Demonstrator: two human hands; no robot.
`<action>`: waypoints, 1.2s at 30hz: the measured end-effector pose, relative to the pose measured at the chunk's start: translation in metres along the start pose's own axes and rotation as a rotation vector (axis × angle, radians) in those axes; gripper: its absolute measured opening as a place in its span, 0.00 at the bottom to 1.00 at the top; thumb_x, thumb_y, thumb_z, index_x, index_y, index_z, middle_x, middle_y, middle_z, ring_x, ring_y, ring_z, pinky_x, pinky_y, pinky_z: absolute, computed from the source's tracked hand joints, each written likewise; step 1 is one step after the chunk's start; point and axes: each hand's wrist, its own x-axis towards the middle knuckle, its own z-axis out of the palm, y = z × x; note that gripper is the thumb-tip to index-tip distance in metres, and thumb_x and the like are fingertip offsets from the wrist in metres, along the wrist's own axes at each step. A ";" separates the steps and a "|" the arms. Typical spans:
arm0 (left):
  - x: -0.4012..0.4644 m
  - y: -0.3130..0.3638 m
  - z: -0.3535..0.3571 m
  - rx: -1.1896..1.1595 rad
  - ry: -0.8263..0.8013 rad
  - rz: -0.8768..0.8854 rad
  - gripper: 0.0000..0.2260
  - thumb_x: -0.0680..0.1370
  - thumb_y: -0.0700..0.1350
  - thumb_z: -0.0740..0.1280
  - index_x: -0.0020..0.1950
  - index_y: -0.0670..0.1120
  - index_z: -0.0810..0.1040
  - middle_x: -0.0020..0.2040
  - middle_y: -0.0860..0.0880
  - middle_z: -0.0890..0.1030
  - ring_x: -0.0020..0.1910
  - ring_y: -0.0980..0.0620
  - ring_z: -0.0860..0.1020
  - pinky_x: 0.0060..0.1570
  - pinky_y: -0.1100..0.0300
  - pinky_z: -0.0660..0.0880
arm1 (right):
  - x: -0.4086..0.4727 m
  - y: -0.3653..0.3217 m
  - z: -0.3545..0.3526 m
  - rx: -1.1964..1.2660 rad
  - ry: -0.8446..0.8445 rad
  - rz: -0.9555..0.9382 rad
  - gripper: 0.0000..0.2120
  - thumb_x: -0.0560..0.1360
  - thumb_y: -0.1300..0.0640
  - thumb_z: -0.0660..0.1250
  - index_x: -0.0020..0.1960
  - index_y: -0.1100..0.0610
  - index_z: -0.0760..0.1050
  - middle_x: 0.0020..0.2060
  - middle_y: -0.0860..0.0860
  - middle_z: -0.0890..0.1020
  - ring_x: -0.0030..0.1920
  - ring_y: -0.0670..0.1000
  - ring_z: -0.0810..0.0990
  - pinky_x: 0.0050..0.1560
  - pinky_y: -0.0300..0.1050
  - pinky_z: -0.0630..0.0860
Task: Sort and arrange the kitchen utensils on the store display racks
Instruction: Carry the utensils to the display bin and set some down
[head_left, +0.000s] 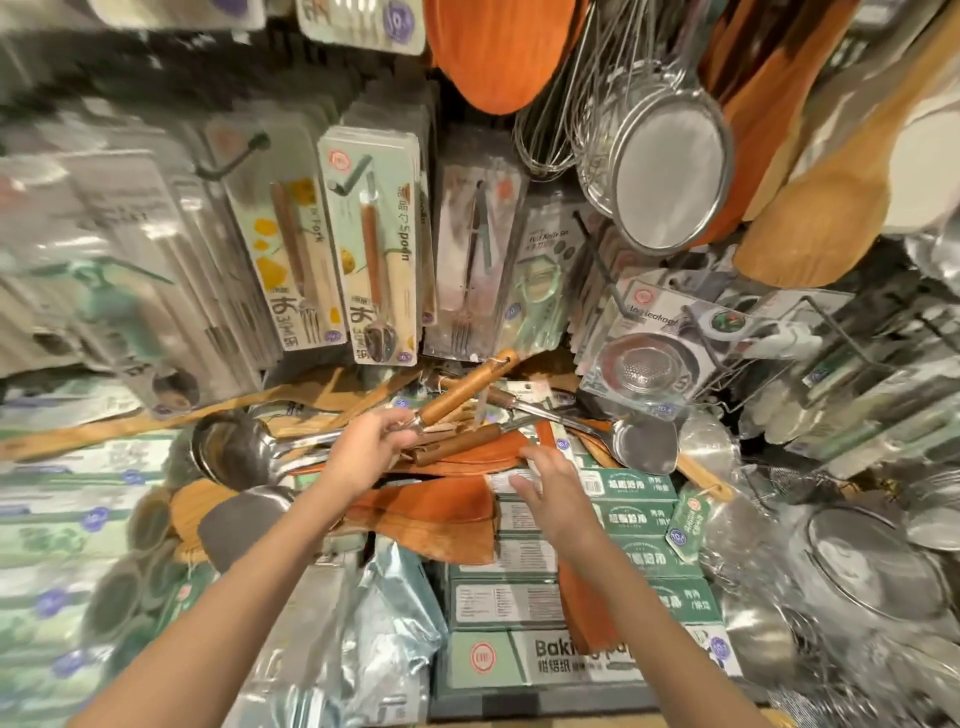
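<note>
**Loose pile under a one-handed lift**

Your left hand (371, 451) pinches the metal neck of a wood-handled utensil (466, 387), its handle pointing to 2 o'clock above the heap (457, 452); your right hand (548, 480), fingers spread and holding nothing, lies flat on the boxes (631, 512) at 5 o'clock; pull fast and the tangled ladle (234, 447) and turner (641, 439) may slide; the pinch could slip.

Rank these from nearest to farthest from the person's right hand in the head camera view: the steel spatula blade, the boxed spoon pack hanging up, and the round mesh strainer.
From the right hand:
1. Steel spatula blade, lying just up and to the right in the pile.
2. Spoon pack, hanging above and to the left.
3. Mesh strainer, hanging high up, top right.
</note>
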 end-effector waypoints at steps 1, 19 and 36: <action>-0.005 -0.005 -0.005 -0.043 0.014 -0.007 0.09 0.77 0.39 0.65 0.57 0.41 0.77 0.51 0.43 0.79 0.50 0.45 0.77 0.50 0.55 0.72 | 0.005 -0.004 0.002 -0.004 -0.013 -0.011 0.19 0.80 0.52 0.59 0.69 0.56 0.67 0.67 0.52 0.69 0.68 0.51 0.65 0.68 0.42 0.60; -0.024 -0.078 -0.009 -0.434 0.028 -0.129 0.06 0.79 0.35 0.60 0.43 0.43 0.69 0.25 0.49 0.77 0.22 0.56 0.74 0.25 0.67 0.71 | 0.093 -0.036 0.067 -0.372 -0.136 -0.161 0.17 0.73 0.64 0.64 0.61 0.54 0.71 0.58 0.52 0.70 0.62 0.54 0.67 0.65 0.46 0.60; -0.034 -0.035 0.019 -0.391 -0.021 -0.187 0.18 0.78 0.58 0.58 0.38 0.46 0.70 0.22 0.52 0.68 0.22 0.54 0.67 0.24 0.64 0.64 | 0.045 -0.064 0.026 -0.252 -0.012 -0.398 0.15 0.78 0.57 0.63 0.64 0.54 0.73 0.61 0.49 0.76 0.63 0.49 0.69 0.62 0.42 0.63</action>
